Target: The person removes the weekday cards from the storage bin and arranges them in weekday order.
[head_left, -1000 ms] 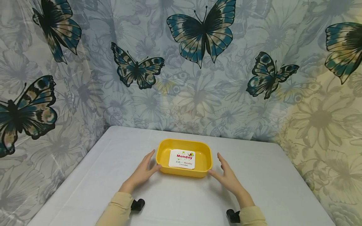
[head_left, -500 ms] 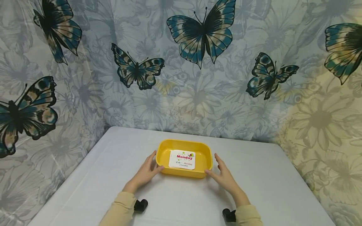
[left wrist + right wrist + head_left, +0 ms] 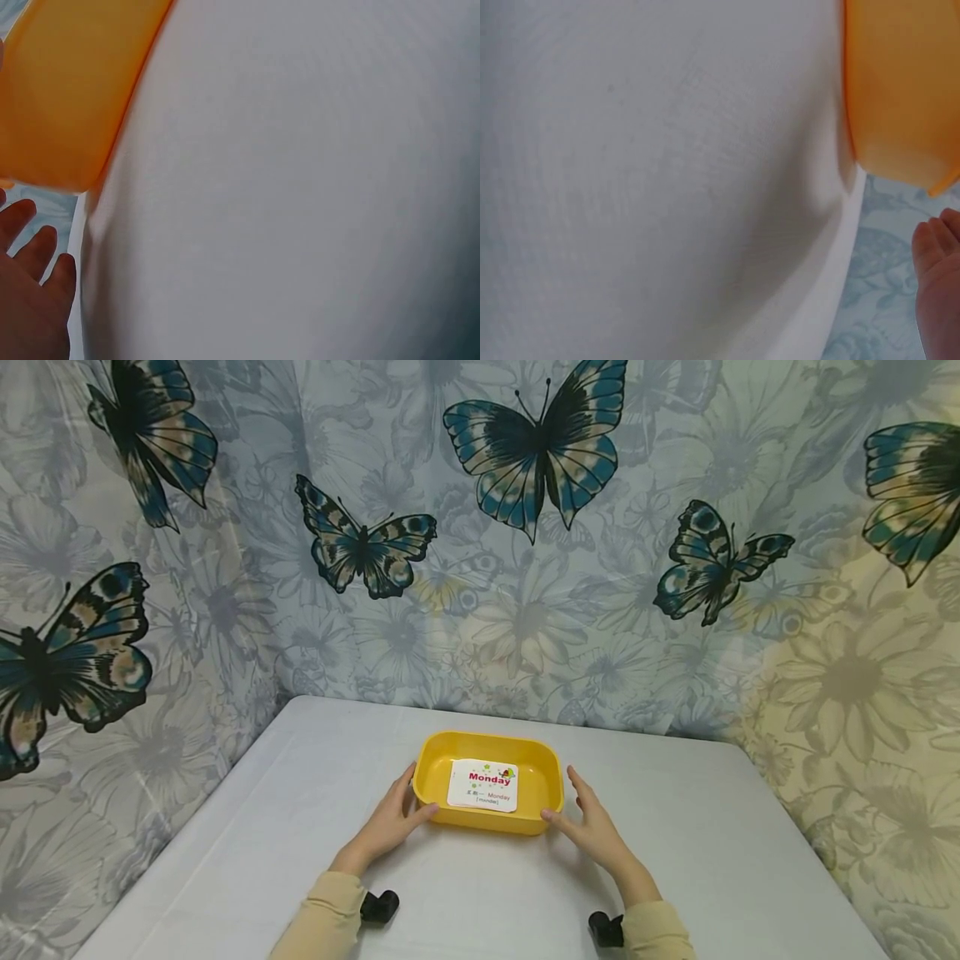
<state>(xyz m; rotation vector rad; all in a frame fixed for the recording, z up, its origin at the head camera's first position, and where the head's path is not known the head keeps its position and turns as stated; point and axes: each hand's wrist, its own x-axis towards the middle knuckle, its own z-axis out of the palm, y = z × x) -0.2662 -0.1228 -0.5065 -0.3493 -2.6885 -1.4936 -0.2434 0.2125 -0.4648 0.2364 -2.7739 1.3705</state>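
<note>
A yellow plastic tray (image 3: 480, 821) sits on the white table in the head view, with a white card (image 3: 482, 785) printed "Monday" lying inside it. At the tray's left end is my left hand (image 3: 388, 820), its thumb overlapping the front corner and its fingers reaching along the side. My right hand (image 3: 596, 833) flanks the other end, thumb tip right at the front corner, fingers extended and a gap between them and the side wall. The left wrist view shows spread fingers (image 3: 37, 251) below the tray's corner. Straight fingers (image 3: 934, 244) also appear near the tray in the right wrist view.
A white cloth covers the table (image 3: 480, 893). Behind it and along both sides hangs a fabric backdrop (image 3: 525, 610) with flowers and several large butterflies. Black wrist mounts (image 3: 380, 907) stick out inward from both beige sleeves (image 3: 322, 917).
Both hands have moved slightly inward toward the tray's ends. The left thumb now overlaps the front corner more, and the right fingers are nearer the side. Tray and card stay in place.
</note>
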